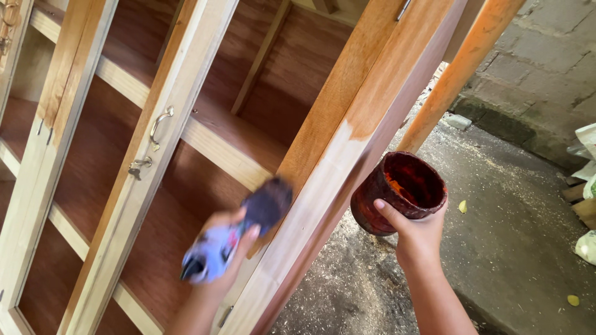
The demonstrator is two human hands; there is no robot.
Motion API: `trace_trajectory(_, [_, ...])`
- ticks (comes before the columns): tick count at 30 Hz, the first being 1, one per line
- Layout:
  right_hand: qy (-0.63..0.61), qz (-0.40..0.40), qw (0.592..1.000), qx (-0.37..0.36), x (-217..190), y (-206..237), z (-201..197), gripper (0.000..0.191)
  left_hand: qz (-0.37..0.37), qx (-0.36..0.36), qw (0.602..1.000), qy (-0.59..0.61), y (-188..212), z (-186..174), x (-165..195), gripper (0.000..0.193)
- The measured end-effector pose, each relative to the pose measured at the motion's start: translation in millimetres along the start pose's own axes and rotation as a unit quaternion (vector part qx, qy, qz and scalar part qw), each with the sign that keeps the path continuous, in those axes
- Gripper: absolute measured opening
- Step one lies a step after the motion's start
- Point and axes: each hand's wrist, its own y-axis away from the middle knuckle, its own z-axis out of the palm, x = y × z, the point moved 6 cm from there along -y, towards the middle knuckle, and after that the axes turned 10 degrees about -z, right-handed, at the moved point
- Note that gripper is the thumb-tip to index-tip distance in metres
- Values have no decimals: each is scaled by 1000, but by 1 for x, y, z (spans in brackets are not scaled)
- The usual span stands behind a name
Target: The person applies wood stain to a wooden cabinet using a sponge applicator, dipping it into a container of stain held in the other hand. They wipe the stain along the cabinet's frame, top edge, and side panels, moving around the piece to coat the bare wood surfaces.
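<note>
The left hand is closed around a blurred brush, its bristles against the door. Just right of the door, the right hand grips a stained cup.

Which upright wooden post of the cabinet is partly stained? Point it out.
The wide post beside the brush: orange-brown stain covers its upper part, bare pale wood below. The handle-bearing post is entirely pale.

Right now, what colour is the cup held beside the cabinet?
The cup is dark reddish-brown, stained inside with an orange streak; the head view shows it best.
</note>
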Motion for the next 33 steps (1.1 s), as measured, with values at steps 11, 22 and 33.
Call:
trace_trajectory(11, [-19,19,1000,6,5,-3,-3,87,29,-33,998,-45,-21,27,10,32])
trace_trajectory(22, [-2,12,1000,23,4,-9,-3,91,39,16,999,3,-17,31,12,36])
trace_trajectory(33, [-10,-5,1000,29,-9,-25,-5,89,224,6,973,62,-157,153,152,28])
